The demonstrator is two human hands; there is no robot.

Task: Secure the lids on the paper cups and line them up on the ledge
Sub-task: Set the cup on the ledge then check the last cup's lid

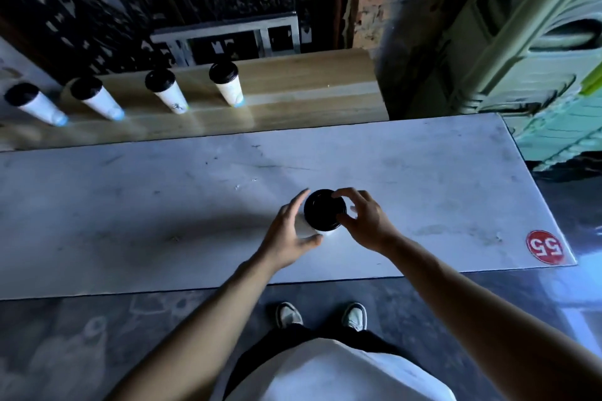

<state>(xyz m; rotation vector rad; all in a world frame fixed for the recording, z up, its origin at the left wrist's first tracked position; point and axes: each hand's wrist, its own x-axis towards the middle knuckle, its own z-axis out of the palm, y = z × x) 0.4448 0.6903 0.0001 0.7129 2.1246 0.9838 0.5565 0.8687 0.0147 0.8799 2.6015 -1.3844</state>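
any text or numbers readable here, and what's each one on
"55", white digits that look mirrored or upside down, on the round red sticker at the near right corner of the grey table.
Small dark print low on the third cup on the wooden ledge: too small to read.
The black lid under the hands shows no readable text.

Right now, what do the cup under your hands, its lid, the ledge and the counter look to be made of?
Cup: white paper, matte, going by the task.
Lid: black plastic, probably; slight sheen, moulded rim.
Ledge: pale wood or wood-look laminate; grain lines, smooth reflective front strip.
Counter: grey-white stone or metal, hard to tell; scuffed, dull sheen.
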